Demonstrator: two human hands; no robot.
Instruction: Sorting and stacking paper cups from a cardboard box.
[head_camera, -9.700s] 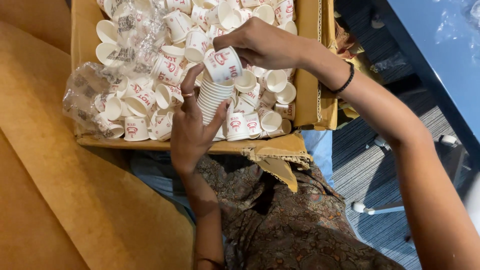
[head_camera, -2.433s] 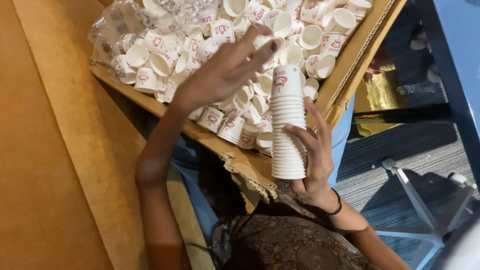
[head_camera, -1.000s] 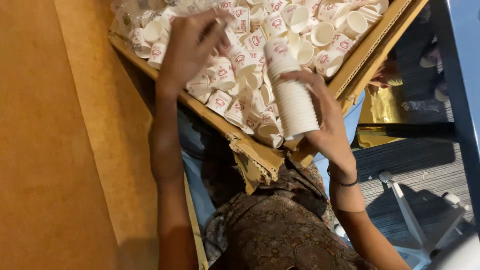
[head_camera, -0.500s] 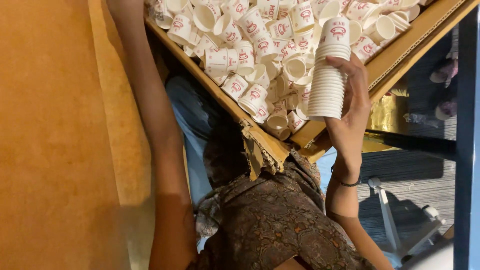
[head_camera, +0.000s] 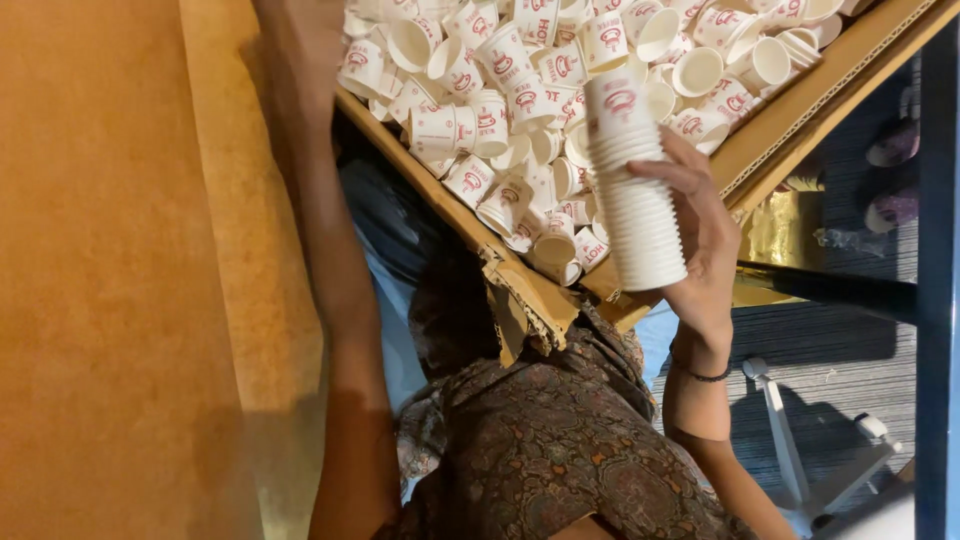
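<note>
We see a brown cardboard box (head_camera: 800, 110) across the top of the frame | lots of small white paper cups (head_camera: 500, 90) with red marks lie loose in it | its torn corner (head_camera: 525, 300) sits at the middle, over our lap

I am sitting in what appears an office: grey ribbed carpet (head_camera: 830, 340), a swivel chair's white wheeled base (head_camera: 810, 470), and a dark desk edge (head_camera: 935, 250) are showing.
</note>
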